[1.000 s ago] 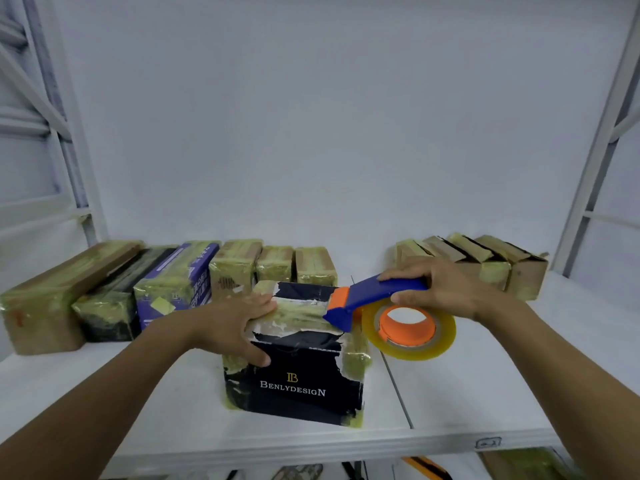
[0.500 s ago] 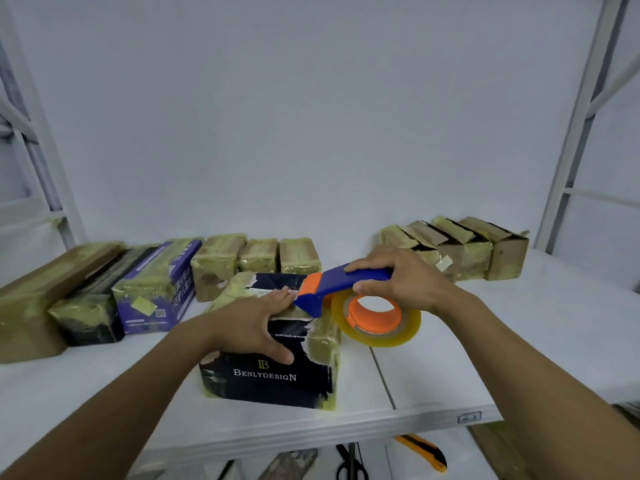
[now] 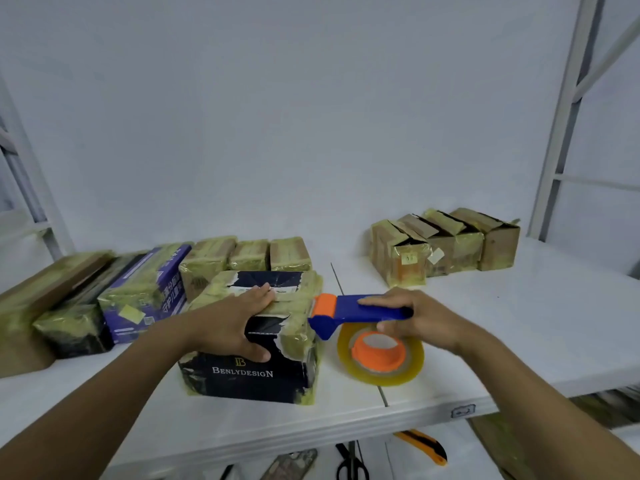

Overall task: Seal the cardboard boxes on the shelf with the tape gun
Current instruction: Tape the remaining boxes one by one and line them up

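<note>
A dark blue box (image 3: 249, 375) marked BENLYDESIGN, wrapped in yellowish tape, stands near the front of the white shelf (image 3: 519, 323). My left hand (image 3: 235, 323) lies over its top front edge, fingers across the top and thumb down the front face. My right hand (image 3: 412, 320) grips the blue handle of the tape gun (image 3: 356, 311). The gun's orange and blue head touches the box's upper right edge. Its yellow tape roll (image 3: 381, 355) on an orange hub hangs just right of the box.
A row of taped boxes (image 3: 145, 289) runs along the back left. Several brown cardboard boxes (image 3: 446, 247) stand at the back right. Below the shelf's front edge lie scissors (image 3: 349, 462), a yellow cutter (image 3: 426, 445) and a phone (image 3: 291, 462). White rack uprights (image 3: 568, 112) frame both sides.
The tape gun has slid rightward off the box top to its right edge. My left hand stays on the box. The camera view has shifted.
</note>
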